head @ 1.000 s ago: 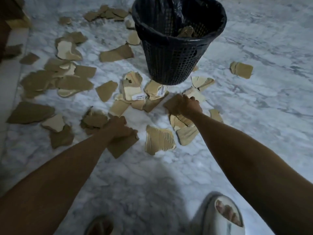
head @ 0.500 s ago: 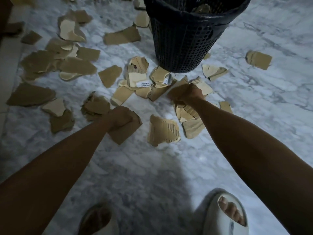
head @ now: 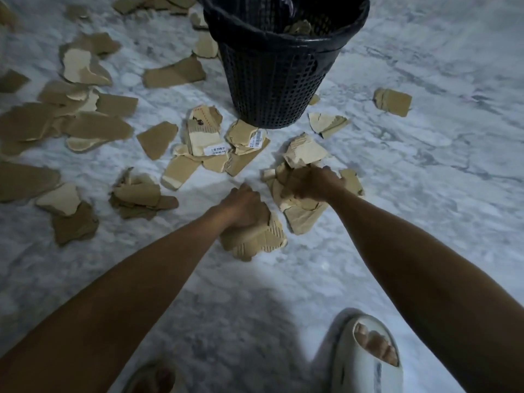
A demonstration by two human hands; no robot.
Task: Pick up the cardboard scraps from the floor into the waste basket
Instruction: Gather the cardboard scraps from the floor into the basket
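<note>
Many torn brown cardboard scraps lie scattered over the marble floor (head: 425,194). A black mesh waste basket (head: 272,80) stands at the top centre with a few scraps inside. My left hand (head: 243,208) is closed around a brown scrap and rests over a ribbed corrugated scrap (head: 255,242) on the floor. Just to its right, my right hand (head: 309,182) grips a bunch of scraps (head: 300,154) above a small pile in front of the basket.
A dense spread of scraps covers the floor to the left (head: 93,126). One lone scrap (head: 392,102) lies right of the basket. My feet in pale slippers (head: 365,355) stand at the bottom.
My left hand has carried its brown scrap rightward and now sits over the corrugated scrap. My right hand has shifted back a little onto the pile, still gripping scraps.
</note>
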